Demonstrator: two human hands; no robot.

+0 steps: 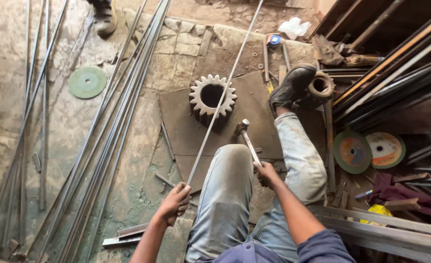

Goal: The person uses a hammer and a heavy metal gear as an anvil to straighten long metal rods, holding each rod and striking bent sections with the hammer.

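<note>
Nearest, the left hand (pixel 174 203) has its fingers clamped round the near end of a thin steel rod (pixel 224 90). The rod is long, straight, pale grey and slightly shiny; it runs up and to the right, across the top of a big toothed gear (pixel 199 100), and on past the far edge of the view. Just right of the knee, the right hand (pixel 266 174) grips the handle of a hammer (pixel 247 138), fingers wrapped tight, the metal head raised above a dark steel plate (pixel 254 95) on the floor. The gear stands on that plate, rusty-pale with a round bore. Further right, a black boot (pixel 292 85) rests on the plate's edge.
</note>
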